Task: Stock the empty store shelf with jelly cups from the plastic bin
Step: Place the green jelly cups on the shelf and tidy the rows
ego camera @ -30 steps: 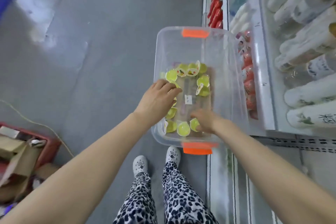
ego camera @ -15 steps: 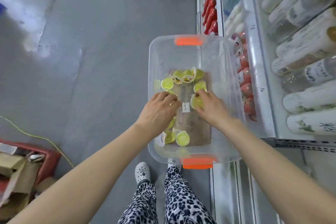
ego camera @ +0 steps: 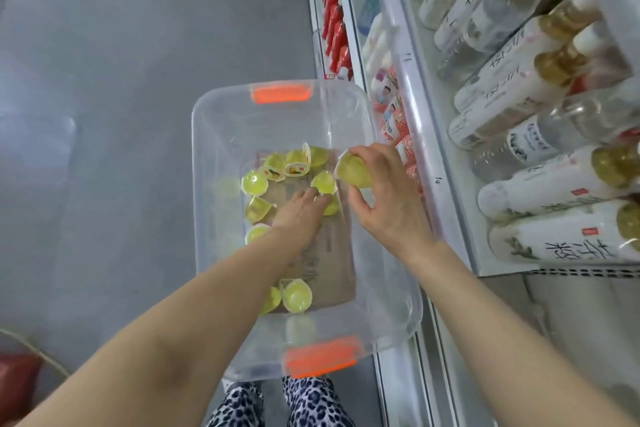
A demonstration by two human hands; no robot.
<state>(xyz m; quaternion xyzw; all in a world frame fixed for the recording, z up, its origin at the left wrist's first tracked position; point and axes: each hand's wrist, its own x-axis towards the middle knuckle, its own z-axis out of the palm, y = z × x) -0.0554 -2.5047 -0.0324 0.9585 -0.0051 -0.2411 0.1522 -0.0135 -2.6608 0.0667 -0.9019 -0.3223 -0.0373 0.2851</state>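
Both hands forward, left (ego camera: 300, 210) flat and low, right (ego camera: 384, 191) curled, raised.

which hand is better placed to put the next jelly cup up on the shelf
Right. The right hand already holds a jelly cup, lifted near the bin's shelf-side wall, next to the shelves. The left hand is low in the bin, fingers down among the loose cups.
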